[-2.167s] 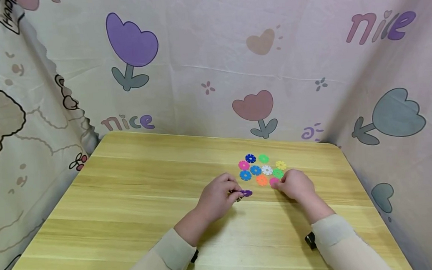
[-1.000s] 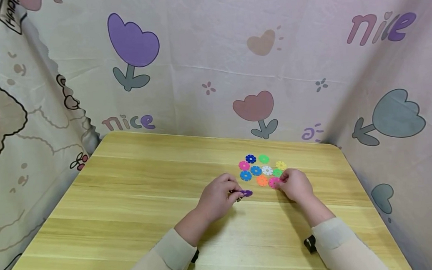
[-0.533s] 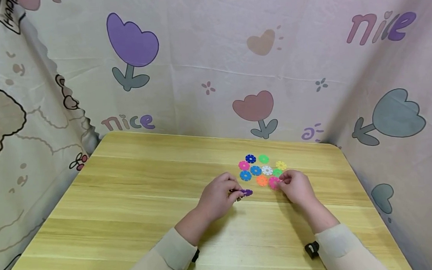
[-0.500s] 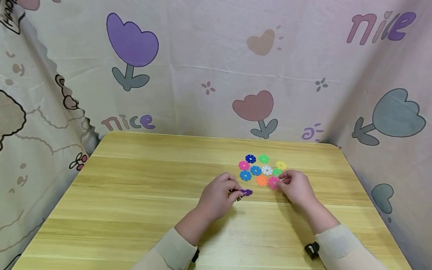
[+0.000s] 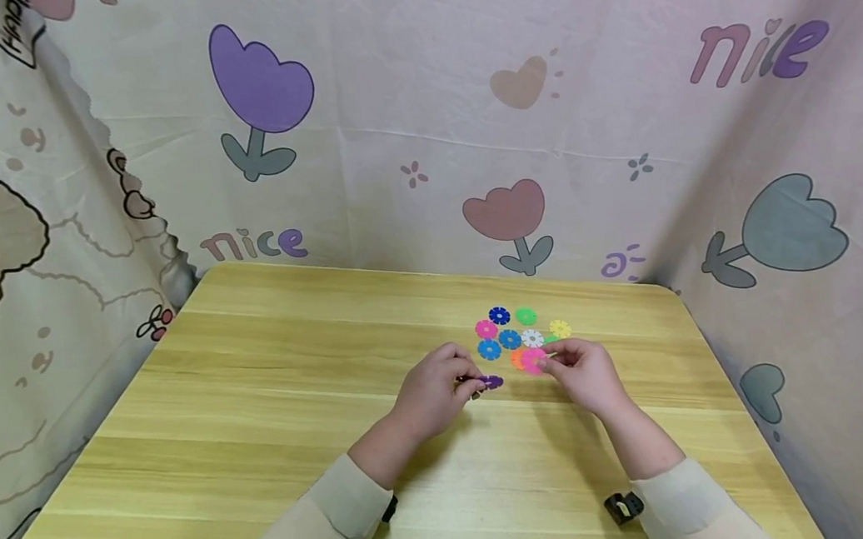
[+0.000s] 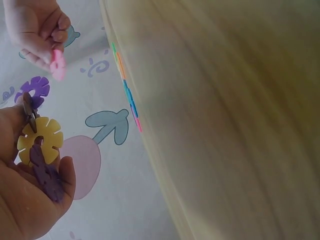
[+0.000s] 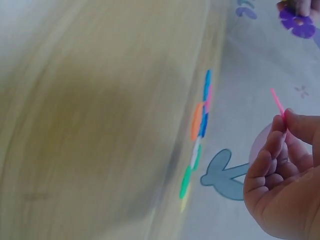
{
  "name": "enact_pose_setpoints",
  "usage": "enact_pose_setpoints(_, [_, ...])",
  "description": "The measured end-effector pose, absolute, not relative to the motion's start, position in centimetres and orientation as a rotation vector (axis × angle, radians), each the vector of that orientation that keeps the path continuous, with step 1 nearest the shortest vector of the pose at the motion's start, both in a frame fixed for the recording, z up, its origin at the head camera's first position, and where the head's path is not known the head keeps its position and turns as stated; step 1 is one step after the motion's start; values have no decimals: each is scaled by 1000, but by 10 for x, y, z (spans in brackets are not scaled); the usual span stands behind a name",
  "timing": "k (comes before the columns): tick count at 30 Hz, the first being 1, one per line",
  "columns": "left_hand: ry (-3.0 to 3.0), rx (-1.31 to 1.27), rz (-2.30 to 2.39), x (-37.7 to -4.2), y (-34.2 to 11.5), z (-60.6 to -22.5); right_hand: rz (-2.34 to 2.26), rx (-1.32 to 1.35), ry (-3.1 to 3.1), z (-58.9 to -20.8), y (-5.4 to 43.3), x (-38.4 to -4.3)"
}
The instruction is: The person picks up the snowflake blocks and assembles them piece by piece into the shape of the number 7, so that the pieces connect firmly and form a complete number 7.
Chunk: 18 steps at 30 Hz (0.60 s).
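Note:
My left hand [image 5: 434, 392] holds a chain of interlocking snowflake discs above the table. In the left wrist view the chain shows a purple disc [image 6: 35, 91] at the far end, a brownish one, a yellow disc [image 6: 41, 141] and another purple disc [image 6: 46, 177] against the palm. My right hand [image 5: 585, 373] pinches a pink snowflake disc [image 5: 532, 361] between thumb and fingers, raised off the table. The right wrist view shows this pink disc [image 7: 278, 102] edge-on, apart from the purple disc [image 7: 297, 22] in the left hand.
Several loose snowflake discs lie flat on the wooden table [image 5: 261, 415] beyond my hands: dark blue [image 5: 499, 316], green [image 5: 526, 316], pink [image 5: 486, 329], blue [image 5: 489, 349], white [image 5: 531, 338], yellow [image 5: 560, 328] and partly covered orange [image 5: 516, 359]. A patterned cloth [image 5: 388, 72] hangs behind.
My right hand has picked the pink disc up off the table and moved it left toward the chain; it now overlaps the orange disc in view. The left hand has stayed nearly still.

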State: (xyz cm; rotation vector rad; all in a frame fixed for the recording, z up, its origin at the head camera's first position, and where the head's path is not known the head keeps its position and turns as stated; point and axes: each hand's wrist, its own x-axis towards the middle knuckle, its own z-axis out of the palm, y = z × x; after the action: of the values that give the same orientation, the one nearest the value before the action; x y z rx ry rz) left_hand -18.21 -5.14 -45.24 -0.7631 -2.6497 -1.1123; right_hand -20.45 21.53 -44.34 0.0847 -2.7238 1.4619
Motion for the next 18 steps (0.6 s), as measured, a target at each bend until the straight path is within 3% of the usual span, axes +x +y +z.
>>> enact_pose_setpoints(18, [-2631, -754, -1122, -182, -50, -453, 1795, 149, -2704, -429, 198, -190])
